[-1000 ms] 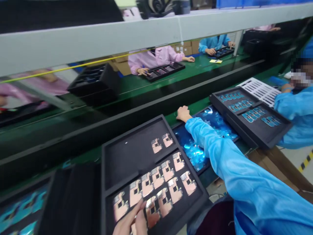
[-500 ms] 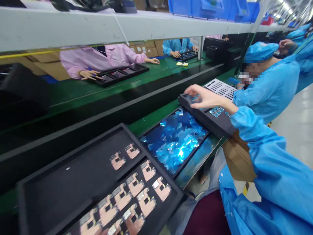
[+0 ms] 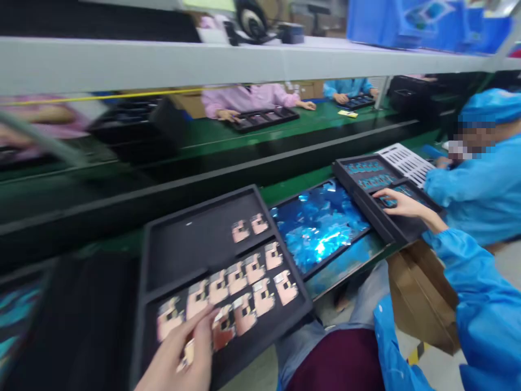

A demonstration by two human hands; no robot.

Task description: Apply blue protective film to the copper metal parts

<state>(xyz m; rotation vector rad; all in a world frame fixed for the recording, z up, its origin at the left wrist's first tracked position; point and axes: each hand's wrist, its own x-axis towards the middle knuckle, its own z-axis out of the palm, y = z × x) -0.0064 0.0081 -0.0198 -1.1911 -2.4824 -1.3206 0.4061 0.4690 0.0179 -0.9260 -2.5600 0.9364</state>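
My left hand (image 3: pixel 183 347) reaches in at the bottom over a black foam tray (image 3: pixel 260 355). Its thumb and fingers are closed around a copper-pink circuit board (image 3: pixel 188 353), partly hidden by them. Just right of the thumb lies a darker copper circuit board (image 3: pixel 223 332), among several pink ones in rows. At the right, my right hand (image 3: pixel 401 205) is over the near compartment of another black tray (image 3: pixel 368 209). Its curled fingers and thumb are around a small teal circuit board (image 3: pixel 389 202). Several teal boards (image 3: pixel 366 167) lie in that tray's far compartment.
Between the trays lies a shallow tray of shiny blue film pieces (image 3: pixel 321 228). A white slotted tray (image 3: pixel 409 165) stands behind the right tray. A shelf edge (image 3: pixel 244 62) crosses overhead. A co-worker in blue (image 3: pixel 484 184) sits at right; others work opposite. A cardboard box (image 3: pixel 423 293) stands below.
The view has swung left. My right hand has come down from above the right tray's far compartment to its near one. My left hand, barely visible before, now shows over the pink boards.
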